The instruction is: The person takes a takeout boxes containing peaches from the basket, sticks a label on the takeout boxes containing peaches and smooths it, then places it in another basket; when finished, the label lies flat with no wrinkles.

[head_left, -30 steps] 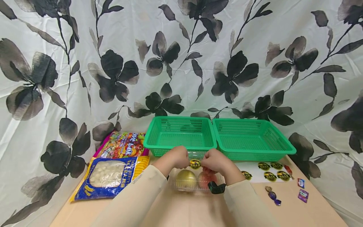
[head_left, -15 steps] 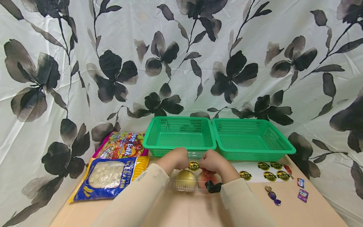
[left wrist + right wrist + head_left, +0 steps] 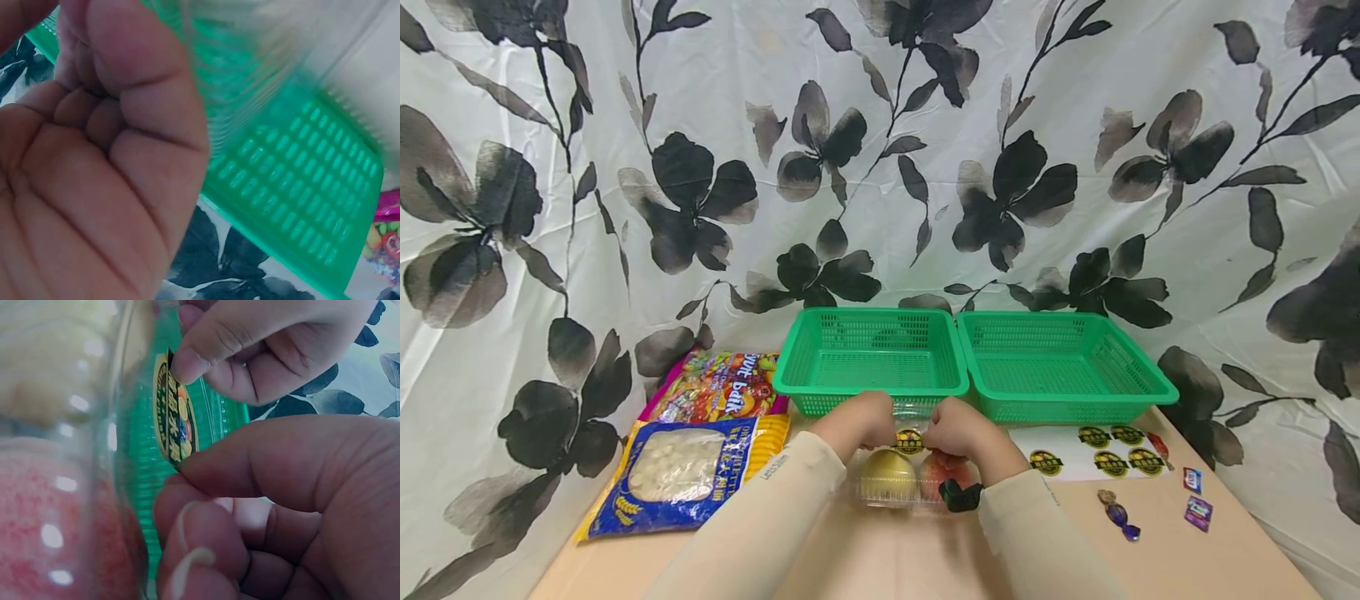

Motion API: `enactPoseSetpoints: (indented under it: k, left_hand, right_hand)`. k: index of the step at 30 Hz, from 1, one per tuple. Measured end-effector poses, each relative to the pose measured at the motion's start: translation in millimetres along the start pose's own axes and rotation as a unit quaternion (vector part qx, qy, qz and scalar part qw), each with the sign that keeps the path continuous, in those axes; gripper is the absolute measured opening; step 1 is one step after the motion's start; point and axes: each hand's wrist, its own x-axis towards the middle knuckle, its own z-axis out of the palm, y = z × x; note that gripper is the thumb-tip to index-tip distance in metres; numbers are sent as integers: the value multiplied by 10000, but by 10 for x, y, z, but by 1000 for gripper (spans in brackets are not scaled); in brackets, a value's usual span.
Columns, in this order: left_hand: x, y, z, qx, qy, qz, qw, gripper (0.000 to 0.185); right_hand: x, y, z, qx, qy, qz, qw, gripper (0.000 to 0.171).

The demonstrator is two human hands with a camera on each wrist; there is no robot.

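A clear plastic box (image 3: pixel 859 490) lies on the table before the green baskets, with a yellow fruit (image 3: pixel 887 475) and a red fruit (image 3: pixel 942 473) inside. A round black-and-yellow sticker (image 3: pixel 910 440) sits on its far edge. My left hand (image 3: pixel 880 429) has its fingers curled and a fingertip (image 3: pixel 187 362) pressed on one end of the sticker (image 3: pixel 175 419). My right hand (image 3: pixel 936 433) pinches the other end with its thumb (image 3: pixel 250 475). The left wrist view shows only my curled left hand (image 3: pixel 94 175) against a basket (image 3: pixel 294 187).
Two empty green baskets (image 3: pixel 870 385) (image 3: pixel 1067 404) stand side by side behind the box. A sheet of more stickers (image 3: pixel 1093 450) lies to the right, with small wrapped candies (image 3: pixel 1120 517) beyond it. Two candy bags (image 3: pixel 685 467) (image 3: pixel 722 387) lie at left. A flowered cloth hangs behind.
Both hands stay at the sticker on the box's edge and have closed in on it slightly. The view has drifted a little.
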Motion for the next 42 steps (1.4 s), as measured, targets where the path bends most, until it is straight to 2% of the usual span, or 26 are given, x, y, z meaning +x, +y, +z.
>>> enactPoseSetpoints:
  k: [4,6,11,15,18,21,24,28,33,38,42]
  left_hand:
    - [-30,-27,9,175,71,508,9985,29]
    - [-43,-35,31,274,189,636,9974,32]
    - [-68,-31,82,264,469,466,9975,41]
    - [-79,-31,101,219,542,358,9976,41]
    - [-67,-56,104,143,553,432,9974,40]
    - [-48,-104,106,12,576,650,9962,39]
    - [-46,-162,104,-162,609,871,9942,36]
    - [-68,-217,95,-365,588,947,9931,32]
    - [-120,-216,100,-317,636,1055,9919,34]
    - [-221,-200,121,-309,1009,1237,9867,36]
    - [-322,-190,131,-817,1338,1334,9786,28]
  right_hand:
    - [12,5,-12,-13,-79,44,10000,32]
    - [18,8,-16,-11,-105,77,9999,31]
    - [44,6,-17,-40,-188,153,9997,30]
    - [40,-7,-29,-53,-271,210,9994,30]
    - [17,-5,-63,120,-275,220,9993,33]
    - [-22,24,-115,425,-168,185,9988,32]
    - [-73,76,-177,690,-17,84,9976,28]
    - [-117,157,-270,943,93,-45,9955,24]
    - [-139,263,-378,1101,156,-293,9934,22]
    - [-161,361,-444,1238,257,-764,9890,27]
    - [-176,443,-491,1397,478,-992,9840,33]
